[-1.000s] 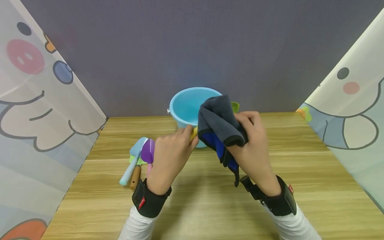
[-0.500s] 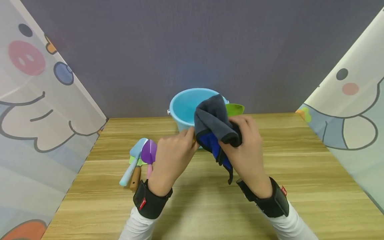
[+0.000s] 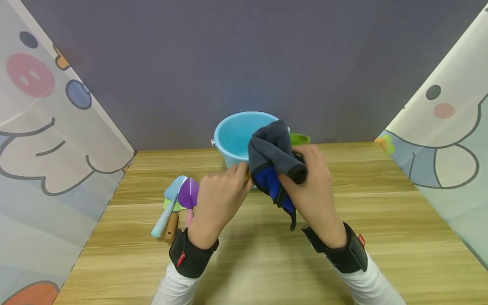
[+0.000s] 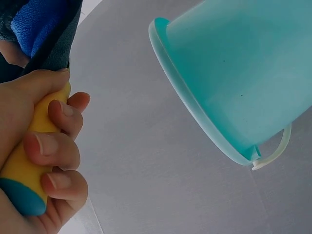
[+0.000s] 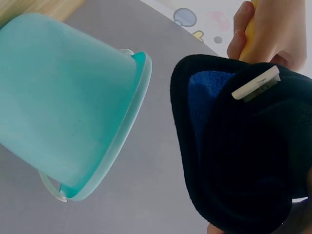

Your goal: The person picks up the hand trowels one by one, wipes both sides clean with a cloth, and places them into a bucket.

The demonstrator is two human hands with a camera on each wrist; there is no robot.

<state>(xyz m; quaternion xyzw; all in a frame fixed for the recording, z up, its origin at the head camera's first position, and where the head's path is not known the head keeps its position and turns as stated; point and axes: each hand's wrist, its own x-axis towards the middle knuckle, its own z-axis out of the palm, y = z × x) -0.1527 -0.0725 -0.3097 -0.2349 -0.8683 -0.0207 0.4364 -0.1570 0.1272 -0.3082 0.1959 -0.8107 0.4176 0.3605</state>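
My left hand grips the yellow handle of a toy shovel; the handle's butt is teal. A green shovel blade shows beyond the cloth, in line with that handle, though the join is hidden. My right hand holds a folded grey and blue cloth with black edging round the shovel's middle. In the right wrist view a white label sticks out from the cloth. Behind both hands stands a light blue bucket, partly covered by the cloth.
On the wooden table left of my left hand lie a blue shovel, a purple shovel with a pink handle, and a green tool with a brown handle. A grey wall rises behind the bucket.
My right hand and the cloth have shifted left, toward my left hand, and more of the green blade shows. Over the last half second little has moved.
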